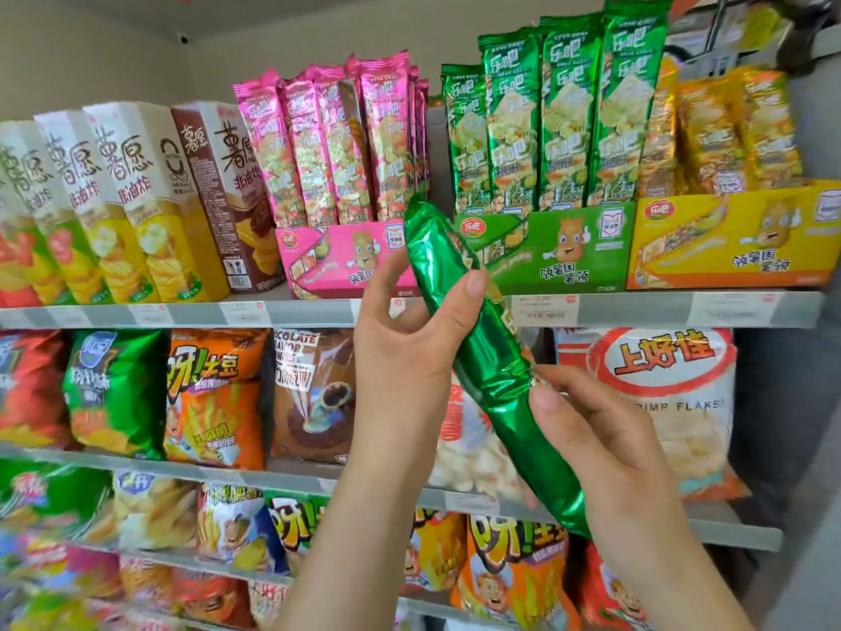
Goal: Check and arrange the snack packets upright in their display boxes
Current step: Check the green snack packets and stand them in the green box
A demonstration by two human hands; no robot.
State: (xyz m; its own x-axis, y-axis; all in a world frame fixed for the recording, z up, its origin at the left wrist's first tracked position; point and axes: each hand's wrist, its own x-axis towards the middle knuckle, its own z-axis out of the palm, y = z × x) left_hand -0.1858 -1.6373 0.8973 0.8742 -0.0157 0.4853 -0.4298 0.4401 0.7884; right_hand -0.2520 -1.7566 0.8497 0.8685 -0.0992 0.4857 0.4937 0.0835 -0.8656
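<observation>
The green snack packet [493,373] is held clear of the shelf, tilted, with its upper end toward 11 o'clock and its lower end toward 5 o'clock. The left hand [409,343] grips its upper half from 9 o'clock, with the fingers curled over the foil. The right hand [610,453] holds the lower half from 4 o'clock, with the thumb on the front.

The packet's top overlaps the green display box [564,252], which holds upright green packets [566,116]. The pink display box [336,261] stands at 9 o'clock of it and the yellow display box [728,239] at 3 o'clock. A shrimp flakes bag [673,403] sits below the grey shelf edge [637,309].
</observation>
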